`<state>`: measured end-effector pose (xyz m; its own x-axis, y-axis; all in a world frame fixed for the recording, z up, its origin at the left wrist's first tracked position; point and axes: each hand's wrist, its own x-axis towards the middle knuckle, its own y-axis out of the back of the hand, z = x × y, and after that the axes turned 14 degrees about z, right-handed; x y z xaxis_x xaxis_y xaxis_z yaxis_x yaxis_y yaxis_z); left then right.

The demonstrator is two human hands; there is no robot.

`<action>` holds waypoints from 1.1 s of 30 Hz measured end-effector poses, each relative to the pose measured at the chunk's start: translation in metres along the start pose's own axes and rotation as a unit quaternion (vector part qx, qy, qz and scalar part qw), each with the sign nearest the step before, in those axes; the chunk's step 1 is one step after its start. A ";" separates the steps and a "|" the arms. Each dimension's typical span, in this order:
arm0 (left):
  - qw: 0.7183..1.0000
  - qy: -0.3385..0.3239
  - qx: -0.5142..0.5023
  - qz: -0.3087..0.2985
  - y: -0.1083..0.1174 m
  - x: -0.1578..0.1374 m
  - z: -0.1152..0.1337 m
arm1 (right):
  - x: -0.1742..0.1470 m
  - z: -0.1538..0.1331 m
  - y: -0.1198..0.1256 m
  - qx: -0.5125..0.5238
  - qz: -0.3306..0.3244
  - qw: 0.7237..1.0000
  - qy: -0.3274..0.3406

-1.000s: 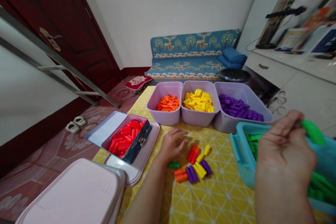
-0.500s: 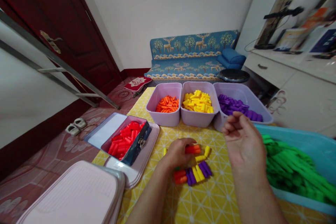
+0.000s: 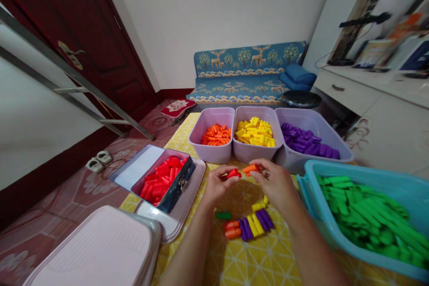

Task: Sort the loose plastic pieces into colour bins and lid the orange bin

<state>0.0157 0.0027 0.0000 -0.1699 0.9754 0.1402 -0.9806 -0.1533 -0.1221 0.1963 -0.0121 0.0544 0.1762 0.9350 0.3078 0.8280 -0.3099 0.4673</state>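
Left hand [image 3: 216, 185]: pinching a red piece [image 3: 233, 173], centre of frame.
Right hand [image 3: 273, 183]: grasping an orange piece [image 3: 250, 169], just beside the red one.
Change: raised off the tablecloth [image 3: 248, 261] and into both hands; apparently two-handed work now.
Row of pieces [image 3: 257, 224]: lying lower centre, below the hands.

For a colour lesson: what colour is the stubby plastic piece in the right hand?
Orange; the piece in the right hand shows best in the head view.
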 end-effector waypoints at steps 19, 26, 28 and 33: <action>0.994 -0.097 0.053 -0.010 -0.009 -0.008 0.020 | -0.004 -0.010 -0.015 0.077 -0.023 0.996 0.026; 0.849 -0.381 0.346 0.119 -0.002 -0.005 0.040 | -0.001 -0.004 -0.003 0.054 0.004 0.998 0.024; 0.828 -0.369 0.408 0.105 0.004 -0.001 0.038 | -0.001 -0.003 0.002 0.041 -0.050 0.998 0.017; 0.832 -0.334 0.441 0.036 0.013 0.003 0.035 | 0.000 -0.005 0.002 0.072 -0.060 0.996 -0.008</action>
<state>-0.0008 -0.0014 0.0333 0.0405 0.6978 0.7151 -0.6054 -0.5523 0.5731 0.1953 -0.0139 0.0598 0.0784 0.9667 0.2437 0.9115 -0.1685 0.3752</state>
